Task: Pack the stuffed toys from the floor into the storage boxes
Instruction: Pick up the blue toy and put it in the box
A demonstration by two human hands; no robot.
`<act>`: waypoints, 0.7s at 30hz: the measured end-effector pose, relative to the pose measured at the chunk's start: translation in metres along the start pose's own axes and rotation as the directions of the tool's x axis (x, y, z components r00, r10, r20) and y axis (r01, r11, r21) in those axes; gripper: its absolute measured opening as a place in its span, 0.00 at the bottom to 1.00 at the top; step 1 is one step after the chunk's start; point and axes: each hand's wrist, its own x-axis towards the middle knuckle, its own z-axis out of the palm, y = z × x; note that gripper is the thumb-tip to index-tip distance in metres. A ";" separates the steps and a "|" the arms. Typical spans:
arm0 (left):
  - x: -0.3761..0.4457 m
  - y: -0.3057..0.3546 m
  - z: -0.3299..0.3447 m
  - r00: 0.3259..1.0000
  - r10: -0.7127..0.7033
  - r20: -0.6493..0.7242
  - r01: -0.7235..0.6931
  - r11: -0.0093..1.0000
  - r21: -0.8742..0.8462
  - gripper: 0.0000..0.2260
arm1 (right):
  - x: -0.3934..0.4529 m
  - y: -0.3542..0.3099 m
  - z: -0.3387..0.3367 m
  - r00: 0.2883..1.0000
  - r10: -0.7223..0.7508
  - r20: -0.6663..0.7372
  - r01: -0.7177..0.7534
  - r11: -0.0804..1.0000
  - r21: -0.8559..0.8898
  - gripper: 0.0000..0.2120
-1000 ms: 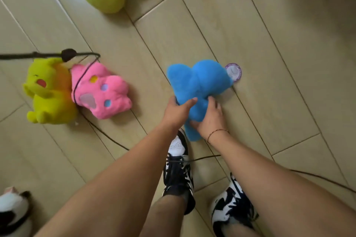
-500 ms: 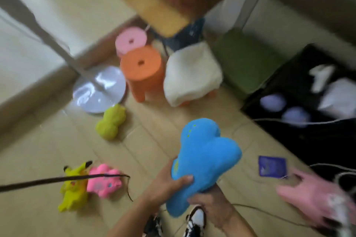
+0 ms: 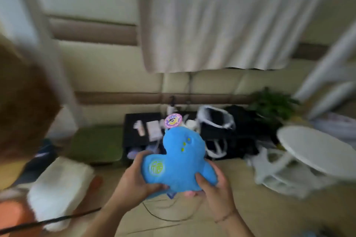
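Both hands (image 3: 134, 181) (image 3: 215, 188) around blurred blue toy (image 3: 179, 161)

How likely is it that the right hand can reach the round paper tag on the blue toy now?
Probably not directly: the right hand grips the blue toy low, the round tag sits at its top.

Your hands flank the stuffed toy (image 3: 179, 161): left hand (image 3: 134, 181) on its left lobe, right hand (image 3: 213, 188) on its right. Round tag (image 3: 173, 120) sits at the toy's top. Behind the toy, a low counter (image 3: 134, 136) against the wall. Cushion (image 3: 96, 143) to its left, plant (image 3: 271, 105) to its right. Round side table (image 3: 316, 150) at far right.
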 end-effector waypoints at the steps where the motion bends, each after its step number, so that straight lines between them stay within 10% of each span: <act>1: 0.007 0.010 0.018 0.998 0.035 0.051 -0.036 0.999 0.005 0.38 | -0.008 -0.004 -0.020 0.997 -0.015 -0.078 0.015 1.000 0.001 0.28; 21: -0.018 0.228 0.541 0.624 0.290 0.726 -0.374 0.926 -0.048 0.33 | -0.180 -0.029 -0.505 0.541 -0.200 -0.817 0.002 0.972 -0.236 0.18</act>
